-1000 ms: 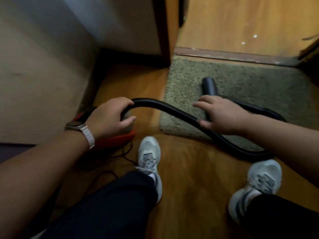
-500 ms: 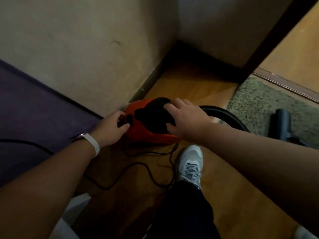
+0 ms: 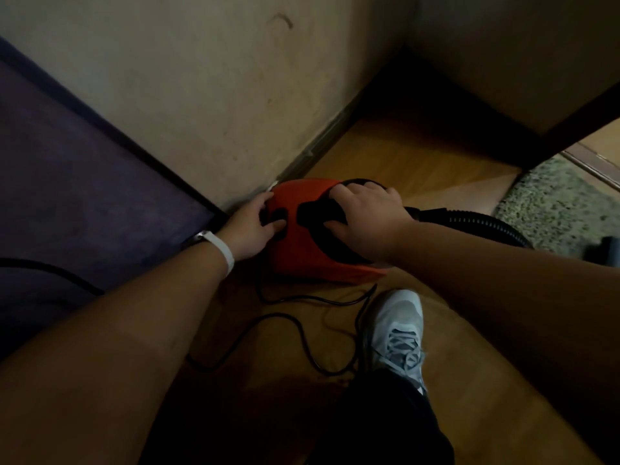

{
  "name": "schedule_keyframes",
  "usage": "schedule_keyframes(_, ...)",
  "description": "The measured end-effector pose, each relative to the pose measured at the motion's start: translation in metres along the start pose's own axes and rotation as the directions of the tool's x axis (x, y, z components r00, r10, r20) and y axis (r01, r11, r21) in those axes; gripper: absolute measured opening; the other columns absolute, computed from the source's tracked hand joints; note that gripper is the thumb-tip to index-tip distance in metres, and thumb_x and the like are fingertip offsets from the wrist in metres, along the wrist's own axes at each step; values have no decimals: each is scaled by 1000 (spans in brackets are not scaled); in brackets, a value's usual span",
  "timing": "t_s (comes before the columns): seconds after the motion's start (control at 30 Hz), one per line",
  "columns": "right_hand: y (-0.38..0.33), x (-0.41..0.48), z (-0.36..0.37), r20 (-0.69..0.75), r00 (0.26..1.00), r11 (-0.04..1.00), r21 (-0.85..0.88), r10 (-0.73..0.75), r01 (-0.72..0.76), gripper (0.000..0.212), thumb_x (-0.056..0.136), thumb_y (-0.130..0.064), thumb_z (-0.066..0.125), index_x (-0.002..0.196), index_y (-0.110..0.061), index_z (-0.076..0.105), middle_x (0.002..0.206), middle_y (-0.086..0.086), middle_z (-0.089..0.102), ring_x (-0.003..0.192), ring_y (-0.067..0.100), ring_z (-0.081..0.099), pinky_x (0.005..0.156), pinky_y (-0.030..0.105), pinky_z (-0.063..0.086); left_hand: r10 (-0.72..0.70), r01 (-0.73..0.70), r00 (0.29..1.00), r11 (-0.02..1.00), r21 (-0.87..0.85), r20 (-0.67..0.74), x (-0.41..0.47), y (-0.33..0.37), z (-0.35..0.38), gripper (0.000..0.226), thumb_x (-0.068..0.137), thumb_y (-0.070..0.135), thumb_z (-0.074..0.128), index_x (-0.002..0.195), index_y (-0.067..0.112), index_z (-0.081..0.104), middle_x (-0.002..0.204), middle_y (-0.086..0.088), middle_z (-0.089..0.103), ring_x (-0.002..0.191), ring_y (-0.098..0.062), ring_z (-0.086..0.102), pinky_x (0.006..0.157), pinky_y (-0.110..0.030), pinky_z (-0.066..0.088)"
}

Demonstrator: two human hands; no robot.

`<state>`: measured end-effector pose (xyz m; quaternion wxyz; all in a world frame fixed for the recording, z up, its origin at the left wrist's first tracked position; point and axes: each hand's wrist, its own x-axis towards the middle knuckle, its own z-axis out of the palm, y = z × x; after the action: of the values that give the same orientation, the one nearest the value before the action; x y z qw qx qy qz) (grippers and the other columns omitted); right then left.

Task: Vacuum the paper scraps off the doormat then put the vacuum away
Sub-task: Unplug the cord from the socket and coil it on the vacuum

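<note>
Right hand fingers curled round black handle of red vacuum; left hand fingers clasp its left end.

Dim, shadowy, soft wide-angle view.
</note>
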<state>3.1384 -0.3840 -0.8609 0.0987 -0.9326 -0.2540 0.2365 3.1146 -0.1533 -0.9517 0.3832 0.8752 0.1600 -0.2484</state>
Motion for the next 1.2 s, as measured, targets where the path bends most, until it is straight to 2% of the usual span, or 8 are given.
schedule_keyframes(0.13,3,1,4,-51,999,1000,7,-15,15,38,99,-46,46,130,-24,44,126,1,54,118,27,46,98,49,34,29,-29,999,1000,11,-17,10,-8,7,66,94,26,65,151,24,31,152,-10,38,129,-35,48,106,-55,42)
schedule_keyframes(0.27,4,0,4,-59,998,1000,6,-27,27,39,99,-47,45,130,-25,44,123,0,54,117,26,47,97,47,35,63,-63,998,998,15,-23,8,-11,6,65,93,33,63,150,30,31,153,-5,37,127,-33,51,104,-55,44)
schedule_keyframes(0.4,5,-1,2,-41,999,1000,10,-24,24,40,99,-48,44,132,-25,44,125,1,54,117,28,47,96,47,35,121,-98,981,983,153,-150,-16,-1,13,56,96,34,59,148,25,41,150,-5,41,129,-28,48,108,-43,41)
schedule_keyframes(0.57,5,-2,-1,16,999,1000,2,-29,29,42,99,-45,44,135,-24,41,131,4,52,121,30,44,99,49,35,164,-144,957,985,98,-238,-50,-4,33,48,97,30,56,144,21,48,150,0,42,136,-19,40,109,-30,33)
schedule_keyframes(0.7,6,-8,-5,90,996,999,-42,-30,34,60,97,-48,46,148,-23,27,145,7,40,133,32,35,108,51,30,179,-160,970,979,123,-163,-69,-3,28,52,97,35,56,146,23,44,152,3,39,136,-17,40,111,-34,36)
schedule_keyframes(0.83,-6,-37,-11,37,999,999,-33,-31,33,68,96,-46,47,154,-25,19,158,4,25,145,30,20,119,51,15,203,-186,966,976,113,-161,-99,11,13,54,96,46,52,145,27,43,150,5,40,132,-17,44,107,-42,43)
schedule_keyframes(1.03,-42,-83,-43,-21,995,994,-60,-97,96,57,98,-42,46,150,-24,31,154,3,30,140,29,29,109,46,31,301,-240,915,941,238,-269,-162,39,-26,54,95,42,55,144,21,46,148,1,44,132,-20,44,106,-40,42)
schedule_keyframes(1.2,-88,-114,-75,-83,977,979,-72,-195,189,56,97,-46,47,148,-25,35,153,0,33,139,27,32,110,42,33,393,-328,812,919,218,-431,-236,58,-72,46,91,39,54,131,17,60,133,2,57,120,-11,49,95,-23,37)
